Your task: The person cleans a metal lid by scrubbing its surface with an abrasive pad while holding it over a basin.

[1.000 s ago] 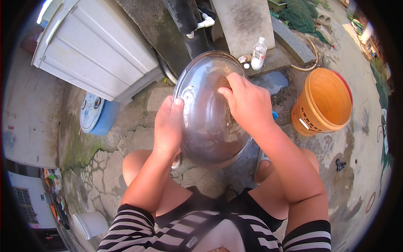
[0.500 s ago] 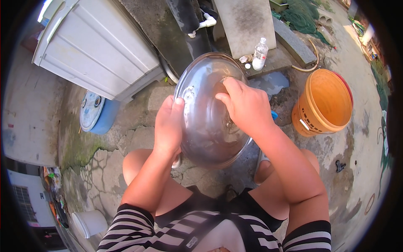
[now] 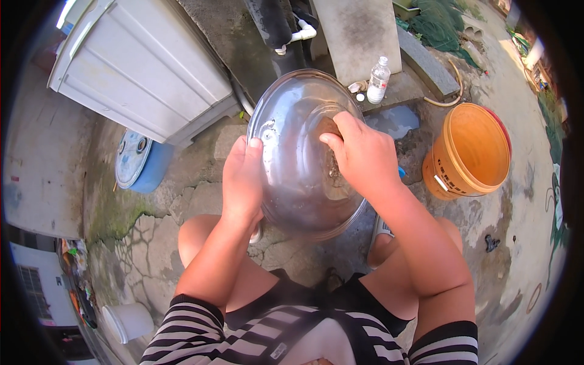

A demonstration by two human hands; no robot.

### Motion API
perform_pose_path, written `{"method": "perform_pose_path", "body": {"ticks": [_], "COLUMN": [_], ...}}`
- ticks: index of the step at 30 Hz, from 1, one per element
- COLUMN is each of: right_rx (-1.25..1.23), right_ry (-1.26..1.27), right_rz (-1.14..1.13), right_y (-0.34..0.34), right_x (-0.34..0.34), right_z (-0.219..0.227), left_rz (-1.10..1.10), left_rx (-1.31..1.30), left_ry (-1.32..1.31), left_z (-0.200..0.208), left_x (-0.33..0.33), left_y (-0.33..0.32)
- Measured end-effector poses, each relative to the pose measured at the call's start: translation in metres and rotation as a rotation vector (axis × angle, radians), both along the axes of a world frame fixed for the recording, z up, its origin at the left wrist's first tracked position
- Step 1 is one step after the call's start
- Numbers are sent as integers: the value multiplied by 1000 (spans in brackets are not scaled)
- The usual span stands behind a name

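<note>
A large, round, shiny silver basin (image 3: 298, 182) is held up, tilted, in front of my knees. Its surface is wet-looking, with a brownish patch on the right part. My left hand (image 3: 242, 176) grips its left rim, the thumb on the face turned to me and the fingers behind, hidden. Against the brownish patch lies my right hand (image 3: 363, 152), fingers curled and thumb bent toward them. Whatever those fingers press on the surface, if anything, is hidden from sight.
An orange bucket (image 3: 447, 164) stands on the right. A clear bottle (image 3: 378, 81) is on the ledge beyond the basin, beside a white cap (image 3: 360, 97). Left are a big white bin (image 3: 146, 67), a blue drum (image 3: 146, 173) and a white bucket (image 3: 131, 322). Cracked concrete lies underfoot.
My right hand has slid slightly right across the basin's surface. The basin has shifted a little up and to the left with my left hand still gripping its rim.
</note>
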State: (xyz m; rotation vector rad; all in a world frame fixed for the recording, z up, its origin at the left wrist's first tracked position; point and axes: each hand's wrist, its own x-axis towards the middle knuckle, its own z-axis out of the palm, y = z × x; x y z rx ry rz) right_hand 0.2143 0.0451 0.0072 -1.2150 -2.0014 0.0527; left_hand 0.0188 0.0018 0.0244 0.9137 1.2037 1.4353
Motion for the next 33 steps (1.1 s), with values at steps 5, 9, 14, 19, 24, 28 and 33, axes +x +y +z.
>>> {"method": "perform_pose_path", "body": {"ticks": [5, 9, 14, 19, 24, 28, 33], "right_rx": [-5, 0, 14, 34, -64, -54, -43], "right_ry": [5, -5, -63, -91, 3, -50, -38], "right_rz": [14, 12, 0, 6, 24, 31, 17], "right_y": [-2, -1, -2, -3, -2, -2, -3], "right_x": [-2, -3, -5, -7, -7, -7, -9], "right_z": [0, 0, 0, 2, 4, 5, 3], "left_rz": [-10, -5, -8, -40, -38, -20, 3], "left_rx": [13, 4, 2, 42, 49, 25, 11], "left_ry": [8, -5, -4, -4, 43, 108, 97], "left_z": [-3, -1, -1, -12, -11, -5, -1], "left_x": [-2, 2, 4, -5, -6, 1, 3], "left_y": [-1, -1, -2, -2, -2, -2, -2]}}
